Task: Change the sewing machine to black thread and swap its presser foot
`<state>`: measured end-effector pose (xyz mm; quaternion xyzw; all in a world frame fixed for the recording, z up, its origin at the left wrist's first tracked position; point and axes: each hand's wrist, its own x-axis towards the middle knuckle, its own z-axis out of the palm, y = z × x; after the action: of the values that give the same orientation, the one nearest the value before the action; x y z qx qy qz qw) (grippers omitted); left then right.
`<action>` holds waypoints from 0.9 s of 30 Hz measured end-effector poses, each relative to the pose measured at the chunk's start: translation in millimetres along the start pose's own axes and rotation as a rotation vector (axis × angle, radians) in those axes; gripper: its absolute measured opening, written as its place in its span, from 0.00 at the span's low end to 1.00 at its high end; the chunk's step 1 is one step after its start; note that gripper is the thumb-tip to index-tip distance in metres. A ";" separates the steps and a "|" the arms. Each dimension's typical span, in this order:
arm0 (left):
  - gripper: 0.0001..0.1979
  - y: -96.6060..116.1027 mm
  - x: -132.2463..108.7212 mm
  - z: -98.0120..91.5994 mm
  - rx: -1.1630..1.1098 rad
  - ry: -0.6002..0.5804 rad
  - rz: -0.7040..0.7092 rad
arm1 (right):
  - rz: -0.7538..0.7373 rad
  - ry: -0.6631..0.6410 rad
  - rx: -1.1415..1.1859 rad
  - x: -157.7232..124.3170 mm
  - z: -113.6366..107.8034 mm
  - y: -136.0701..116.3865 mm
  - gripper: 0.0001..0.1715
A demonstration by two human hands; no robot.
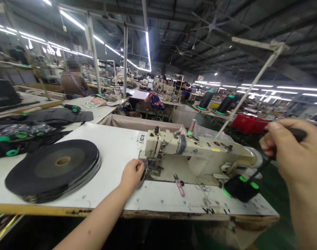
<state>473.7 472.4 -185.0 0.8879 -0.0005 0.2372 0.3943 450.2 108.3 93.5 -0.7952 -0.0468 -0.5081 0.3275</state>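
Note:
My left hand (133,172) rests on the white table beside the needle end of a sewing machine (200,152). Its fingers are pinched together, and what they hold, if anything, is hidden. A dark piece shows just under those fingertips. At the right, my right hand (291,149) is raised and closed around a slim dark tool with a black handle (300,134). The tool's thin end slants down toward black thread spools (245,189) with green ends. Pink-handled thread snips (179,185) lie in front of the machine, near loose thread (206,188).
A large roll of black tape (54,170) lies flat at the left. Spools and dark fabric (54,118) cover the side table. A thread stand pole (249,90) rises behind the machine. A red crate (248,124) stands beyond, and a co-worker (73,81) sits farther back.

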 end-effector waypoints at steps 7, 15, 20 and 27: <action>0.05 8.2 -44.5 -19.4 0.010 -0.057 0.080 | 0.100 -0.212 0.730 -74.3 69.5 -81.5 0.10; 0.06 -0.6 -40.1 -27.0 -0.038 -0.111 0.198 | 0.194 -0.136 0.975 -117.0 172.5 -76.6 0.08; 0.05 -2.3 -40.3 -25.5 0.083 -0.103 0.146 | 0.102 0.027 0.857 -123.1 198.7 -69.1 0.09; 0.19 7.9 -41.8 -22.0 0.293 -0.247 0.166 | 0.041 0.094 0.757 -122.4 209.9 -68.3 0.09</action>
<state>425.8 474.6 -184.3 0.9550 -0.0874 0.1555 0.2370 526.9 312.7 -33.3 -0.5946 -0.2003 -0.4842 0.6098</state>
